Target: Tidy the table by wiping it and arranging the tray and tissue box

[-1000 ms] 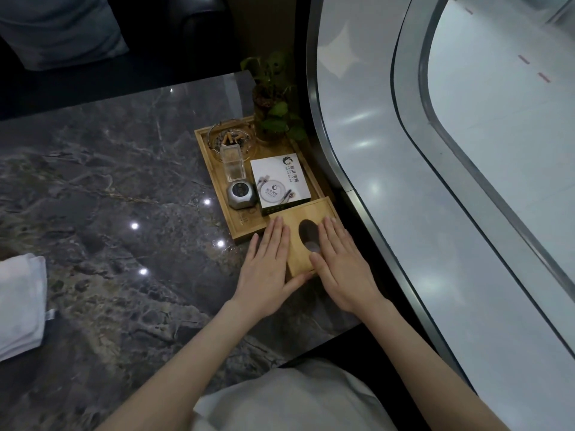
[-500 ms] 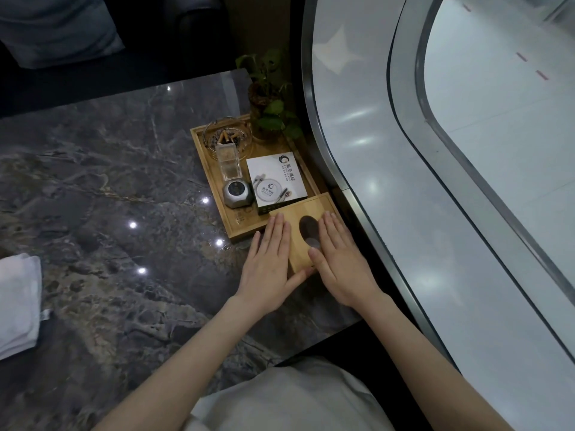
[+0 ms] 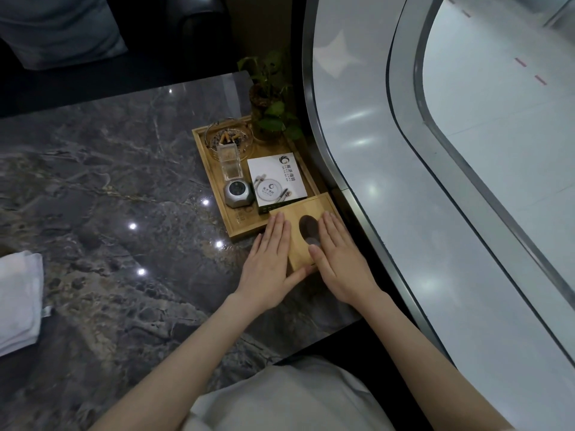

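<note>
Two flat hands, left hand and right hand, flanking tissue box (fingers straight), tray holding ashtray

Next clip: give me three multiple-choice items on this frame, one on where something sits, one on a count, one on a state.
1. Where does the wooden tissue box sit?
A. against the near end of the wooden tray
B. on the white cloth
C. at the table's far left corner

2. How many hands rest on the tissue box?
A. none
B. one
C. two

3. What is the state of the glass ashtray?
A. clean and empty
B. holding cigarette butts
C. upside down

Answers:
1 A: the box abuts the tray's near edge, by the window side of the marble table.
2 C: the left hand and the right hand lie flat on either side of its oval opening.
3 B: several butts lie in the bowl, at the tray's far end.
</note>
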